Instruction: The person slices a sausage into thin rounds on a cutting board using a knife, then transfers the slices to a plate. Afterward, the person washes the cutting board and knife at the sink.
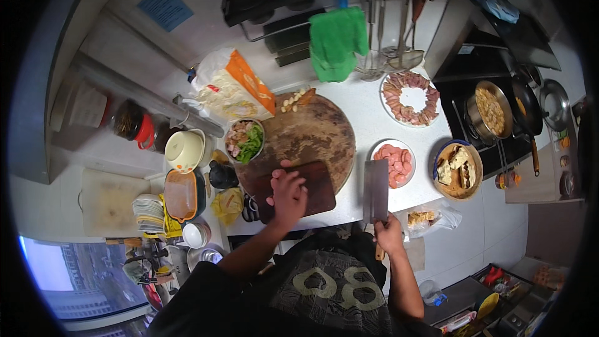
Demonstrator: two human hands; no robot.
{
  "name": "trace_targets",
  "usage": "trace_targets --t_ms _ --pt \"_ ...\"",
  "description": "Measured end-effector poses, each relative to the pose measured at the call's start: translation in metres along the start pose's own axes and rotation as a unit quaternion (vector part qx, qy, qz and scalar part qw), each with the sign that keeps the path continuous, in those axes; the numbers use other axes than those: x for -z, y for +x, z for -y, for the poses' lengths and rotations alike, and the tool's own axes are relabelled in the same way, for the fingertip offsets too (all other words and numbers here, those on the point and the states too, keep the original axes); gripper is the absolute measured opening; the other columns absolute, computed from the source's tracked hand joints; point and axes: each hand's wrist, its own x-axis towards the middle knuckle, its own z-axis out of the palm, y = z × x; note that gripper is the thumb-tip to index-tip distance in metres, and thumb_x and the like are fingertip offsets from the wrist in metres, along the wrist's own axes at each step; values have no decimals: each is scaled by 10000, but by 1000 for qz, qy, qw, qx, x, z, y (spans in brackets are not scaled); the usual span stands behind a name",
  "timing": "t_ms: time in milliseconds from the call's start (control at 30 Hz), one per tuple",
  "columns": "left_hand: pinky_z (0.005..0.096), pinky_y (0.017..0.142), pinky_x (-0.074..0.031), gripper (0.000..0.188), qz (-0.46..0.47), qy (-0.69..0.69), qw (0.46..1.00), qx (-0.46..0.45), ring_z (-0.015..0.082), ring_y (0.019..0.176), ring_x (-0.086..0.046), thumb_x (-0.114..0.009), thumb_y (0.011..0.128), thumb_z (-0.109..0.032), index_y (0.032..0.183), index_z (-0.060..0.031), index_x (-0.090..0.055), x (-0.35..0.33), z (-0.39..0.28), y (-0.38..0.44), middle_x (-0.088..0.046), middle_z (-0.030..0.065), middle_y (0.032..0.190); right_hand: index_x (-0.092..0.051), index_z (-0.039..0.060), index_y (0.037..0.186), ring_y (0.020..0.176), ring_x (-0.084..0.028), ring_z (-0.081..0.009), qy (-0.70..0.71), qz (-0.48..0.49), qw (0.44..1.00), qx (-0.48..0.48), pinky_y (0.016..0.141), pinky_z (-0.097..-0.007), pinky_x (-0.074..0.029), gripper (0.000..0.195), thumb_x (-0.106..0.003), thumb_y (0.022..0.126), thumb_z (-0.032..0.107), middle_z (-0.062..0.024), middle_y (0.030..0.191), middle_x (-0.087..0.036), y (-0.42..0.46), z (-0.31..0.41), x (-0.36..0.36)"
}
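Observation:
My right hand [389, 235] grips the wooden handle of a broad cleaver [376, 189], its blade pointing away from me beside a plate of pink sausage slices [394, 164]. Over a small dark red cutting board [320, 187] is my left hand [289, 196], slightly blurred, with its fingers apart. A few pink slices [276, 174] show along that hand's left edge; whether the fingers touch them is unclear. The small board overlaps a large round wooden chopping block [318, 131]. Garlic cloves [295, 102] lie at the block's far edge.
Left of the block stand a bowl of meat and greens [244, 141] and a tall food bag [234, 89]. A plate ringed with meat slices [412, 98] sits back right. Rightward are a wooden bowl with food [457, 171] and a pan [490, 110] on the stove.

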Motion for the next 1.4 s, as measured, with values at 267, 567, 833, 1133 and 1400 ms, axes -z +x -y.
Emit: trace_targets --t_ms 267,567,833,1133,1400 --pt "451 860 -558 282 333 198 876 286 357 1057 -698 -711 874 -215 1108 -57 -706 34 51 132 -721 164 1118 -594 -23 1025 489 -549 -123 5 70 997 18 456 -293 -481 79 -587 963 26 -37 671 -577 -12 14 -76" --pt "415 851 -571 164 260 177 910 271 336 1064 -717 -669 875 -143 987 -62 -758 -5 90 119 -751 171 1083 -577 -14 982 467 -529 -134 4 66 998 9 446 -303 -471 40 -582 965 21 -36 642 -555 -32 -1 -104" --pt "334 726 -554 167 178 -249 944 121 212 852 -728 -725 916 -122 999 -27 -617 6 139 40 -728 142 945 -565 9 980 488 -539 -136 70 116 991 -3 456 -302 -481 99 -598 1008 98 -44 627 -558 -28 -38 -128" --pt "518 1162 -364 556 29 -117 992 -46 392 1328 -527 -754 813 -214 1309 -21 -589 41 73 -39 -550 205 1438 -574 16 1008 478 -577 -153 37 183 982 -21 477 -302 -481 90 -590 1002 104 -49 630 -586 5 -18 -182" --pt "510 1194 -318 653 -8 15 999 28 423 1439 -403 -761 848 -244 1423 -31 -538 27 59 -41 -402 226 1575 -587 20 1045 502 -598 -156 -9 239 970 -31 481 -298 -478 95 -580 1000 103 -39 651 -602 9 0 -220"
